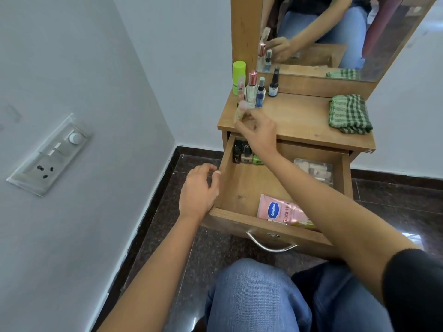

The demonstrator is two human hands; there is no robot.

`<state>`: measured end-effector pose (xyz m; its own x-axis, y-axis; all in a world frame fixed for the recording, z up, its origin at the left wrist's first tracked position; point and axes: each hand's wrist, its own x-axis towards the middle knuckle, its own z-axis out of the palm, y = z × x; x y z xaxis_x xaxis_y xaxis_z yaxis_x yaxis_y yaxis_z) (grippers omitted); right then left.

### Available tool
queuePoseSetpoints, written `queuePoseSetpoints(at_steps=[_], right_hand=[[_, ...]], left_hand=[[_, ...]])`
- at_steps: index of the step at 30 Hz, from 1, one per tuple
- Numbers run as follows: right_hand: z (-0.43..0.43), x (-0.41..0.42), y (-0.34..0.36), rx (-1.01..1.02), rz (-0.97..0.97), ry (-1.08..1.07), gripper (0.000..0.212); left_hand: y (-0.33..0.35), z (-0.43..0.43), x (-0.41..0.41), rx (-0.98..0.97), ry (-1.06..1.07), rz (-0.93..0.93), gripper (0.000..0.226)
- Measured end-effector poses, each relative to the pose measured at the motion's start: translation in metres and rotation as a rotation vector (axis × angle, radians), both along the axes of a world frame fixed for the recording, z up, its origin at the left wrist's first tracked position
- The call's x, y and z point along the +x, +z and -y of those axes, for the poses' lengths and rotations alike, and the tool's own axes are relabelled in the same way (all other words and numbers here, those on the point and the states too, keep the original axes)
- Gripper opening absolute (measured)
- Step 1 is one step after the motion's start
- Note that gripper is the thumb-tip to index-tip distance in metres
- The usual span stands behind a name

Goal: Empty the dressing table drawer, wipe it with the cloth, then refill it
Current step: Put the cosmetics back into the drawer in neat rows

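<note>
Right hand (257,134) pinching blurred tube (241,111) at counter's (299,116) 11 o'clock edge, left hand (200,190) relaxed on drawer's (224,178) 9 o'clock wall, sachet (275,208) half hidden

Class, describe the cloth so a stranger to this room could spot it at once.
Find the wooden dressing table under the mirror. On the right of its top lies the cloth. It is folded, green-and-white checked, and lies flat, unlike the upright bottles on the left.

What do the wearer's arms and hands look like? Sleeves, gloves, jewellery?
Bare forearms. A black sleeve covers the right upper arm; no sleeve shows on the left. No gloves, watch or rings visible on left hand or right hand.
</note>
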<state>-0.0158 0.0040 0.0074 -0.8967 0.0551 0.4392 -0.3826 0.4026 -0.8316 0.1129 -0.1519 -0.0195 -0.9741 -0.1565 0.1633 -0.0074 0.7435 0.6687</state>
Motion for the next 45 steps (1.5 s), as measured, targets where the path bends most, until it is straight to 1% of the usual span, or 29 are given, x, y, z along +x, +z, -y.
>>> queuePoseSetpoints(at_steps=[1, 2, 3, 6, 7, 9, 11, 13, 16, 18, 24, 29, 33, 36, 38, 40, 41, 43, 45], right_hand=[[-0.005, 0.013, -0.005, 0.013, -0.032, 0.057, 0.008], [-0.011, 0.026, -0.011, 0.037, -0.038, 0.108, 0.012], [-0.018, 0.037, -0.019, 0.072, -0.012, 0.17, 0.014], [-0.035, 0.061, -0.04, 0.276, 0.203, 0.432, 0.008], [-0.037, 0.065, -0.046, 0.344, 0.256, 0.512, 0.009], [-0.039, 0.069, -0.056, 0.457, 0.34, 0.621, 0.01], [-0.035, 0.071, -0.063, 0.523, 0.411, 0.71, 0.009], [-0.028, 0.073, -0.067, 0.557, 0.435, 0.787, 0.007], [-0.017, 0.076, -0.071, 0.607, 0.415, 0.845, 0.013], [-0.013, 0.077, -0.073, 0.637, 0.402, 0.861, 0.013], [-0.001, 0.078, -0.079, 0.594, 0.472, 0.838, 0.014], [0.003, 0.077, -0.081, 0.583, 0.452, 0.808, 0.013], [0.002, 0.079, -0.084, 0.557, 0.471, 0.817, 0.014], [0.0, 0.08, -0.077, 0.641, 0.422, 0.832, 0.014], [-0.006, 0.074, -0.065, 0.778, 0.286, 0.818, 0.011], [-0.018, 0.06, -0.048, 0.876, 0.091, 0.694, 0.007], [-0.024, 0.051, -0.039, 0.863, -0.002, 0.588, 0.009], [-0.034, 0.03, -0.017, 0.716, -0.124, 0.351, 0.014], [-0.041, 0.004, 0.009, 0.58, -0.163, 0.133, 0.023]], left_hand=[[0.0, 0.0, 0.001, 0.006, 0.018, -0.009, 0.028], [0.001, 0.0, 0.001, 0.004, 0.036, -0.016, 0.029], [0.001, 0.0, 0.002, -0.01, 0.054, -0.022, 0.03], [0.002, 0.001, 0.004, -0.103, 0.096, -0.031, 0.031], [0.002, 0.001, 0.004, -0.142, 0.098, -0.035, 0.031], [0.002, 0.0, 0.006, -0.22, 0.093, -0.039, 0.03], [0.001, 0.001, 0.008, -0.26, 0.102, -0.027, 0.031], [-0.002, 0.003, 0.008, -0.204, 0.108, 0.001, 0.031], [-0.004, 0.005, 0.006, -0.003, 0.094, 0.043, 0.03], [-0.005, 0.005, 0.006, 0.038, 0.103, 0.044, 0.029], [-0.007, 0.006, 0.005, 0.04, 0.134, 0.074, 0.026], [-0.008, 0.006, 0.005, 0.037, 0.139, 0.078, 0.025], [-0.006, 0.005, 0.006, 0.007, 0.135, 0.082, 0.027], [-0.006, 0.005, 0.007, -0.013, 0.131, 0.088, 0.027], [-0.006, 0.006, 0.006, -0.023, 0.127, 0.096, 0.027], [-0.006, 0.005, 0.006, -0.034, 0.124, 0.108, 0.027], [-0.006, 0.005, 0.006, -0.038, 0.124, 0.112, 0.027], [-0.007, 0.005, 0.005, -0.036, 0.126, 0.115, 0.027], [-0.007, 0.005, 0.004, -0.03, 0.126, 0.117, 0.027]])
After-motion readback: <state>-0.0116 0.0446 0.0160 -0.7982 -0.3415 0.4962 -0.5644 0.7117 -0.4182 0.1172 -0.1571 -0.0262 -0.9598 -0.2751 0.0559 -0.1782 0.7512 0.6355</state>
